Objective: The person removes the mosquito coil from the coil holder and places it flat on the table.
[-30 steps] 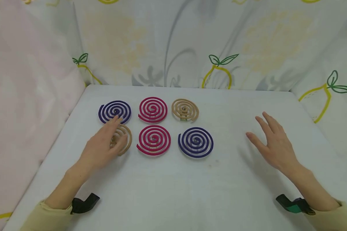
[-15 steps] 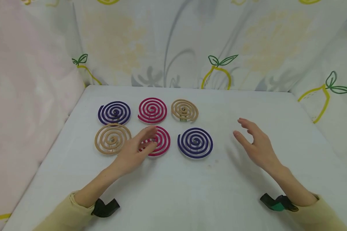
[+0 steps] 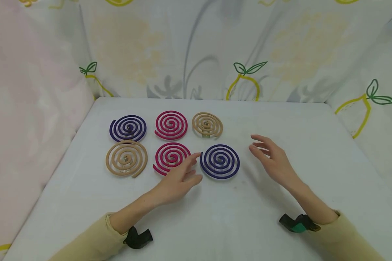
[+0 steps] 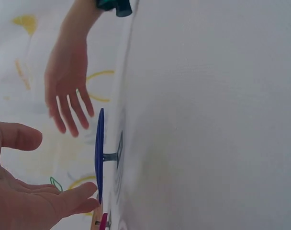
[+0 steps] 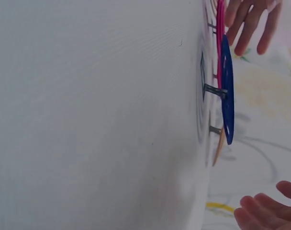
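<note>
With fingers relaxed and gripping nothing, the left hand (image 3: pixel 175 184) and right hand (image 3: pixel 275 160) flank the near blue coil (image 3: pixel 220 160) on its stand (image 4: pixel 110 156) above the table (image 3: pixel 235 224); any touch should probably be light and level.

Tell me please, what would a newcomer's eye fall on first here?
Probably the two vivid pink coils, each in the middle of a row of three on the white table. Then the front dark blue coil: the left hand is just left of it, the right hand to its right.
</note>
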### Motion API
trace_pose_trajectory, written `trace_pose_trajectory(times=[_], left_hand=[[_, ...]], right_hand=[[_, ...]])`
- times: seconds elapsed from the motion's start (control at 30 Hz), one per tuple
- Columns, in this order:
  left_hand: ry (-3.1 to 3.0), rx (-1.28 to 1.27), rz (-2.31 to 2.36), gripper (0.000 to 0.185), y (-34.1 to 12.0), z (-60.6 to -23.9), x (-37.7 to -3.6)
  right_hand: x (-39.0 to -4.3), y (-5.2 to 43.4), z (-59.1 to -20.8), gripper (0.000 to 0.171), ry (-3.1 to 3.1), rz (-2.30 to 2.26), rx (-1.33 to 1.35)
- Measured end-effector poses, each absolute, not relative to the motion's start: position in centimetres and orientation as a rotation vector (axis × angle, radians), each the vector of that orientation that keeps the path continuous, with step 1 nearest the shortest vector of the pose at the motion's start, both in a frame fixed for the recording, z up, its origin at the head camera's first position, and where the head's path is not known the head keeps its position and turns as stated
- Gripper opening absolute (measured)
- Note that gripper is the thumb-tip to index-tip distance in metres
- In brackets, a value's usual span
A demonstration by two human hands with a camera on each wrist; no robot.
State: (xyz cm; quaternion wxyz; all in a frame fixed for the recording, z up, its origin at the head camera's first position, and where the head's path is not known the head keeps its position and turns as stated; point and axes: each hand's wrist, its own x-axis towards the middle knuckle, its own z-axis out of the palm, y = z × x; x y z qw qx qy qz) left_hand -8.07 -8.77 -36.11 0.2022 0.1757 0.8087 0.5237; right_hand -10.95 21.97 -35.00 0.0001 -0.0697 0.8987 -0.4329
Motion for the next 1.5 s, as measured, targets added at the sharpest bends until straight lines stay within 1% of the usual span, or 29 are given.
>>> trace_pose_trajectory(times=[0.3, 0.63, 0.87, 1.1, 1.33, 1.5], left_hand=[[2.247, 0.453, 1.401, 0.075, -6.7, -36.5, -7.9], [2.222, 0.326, 1.588, 0.079, -4.9, -37.7, -8.4], [2.108, 0.203, 1.795, 0.077, -4.6, -37.8, -8.7], [2.108, 0.110, 1.853, 0.072, -4.6, -37.8, -8.6], [2.008, 0.072, 1.958, 0.070, -4.4, -38.2, -8.6], [1.885, -0.015, 2.059, 0.070, -4.3, -38.7, -8.9]], right_hand=[[-12.2, 21.0, -34.9, 0.052, 2.699, -1.442, -0.169], [-13.1, 20.4, -35.5, 0.052, 2.469, -1.619, -0.162], [-13.3, 20.3, -36.0, 0.055, 2.374, -1.661, -0.146], [-13.4, 20.3, -36.7, 0.052, 2.292, -1.675, -0.135], [-13.2, 20.0, -37.5, 0.048, 2.215, -1.705, -0.124], [-13.2, 19.8, -38.0, 0.051, 2.167, -1.750, -0.136]])
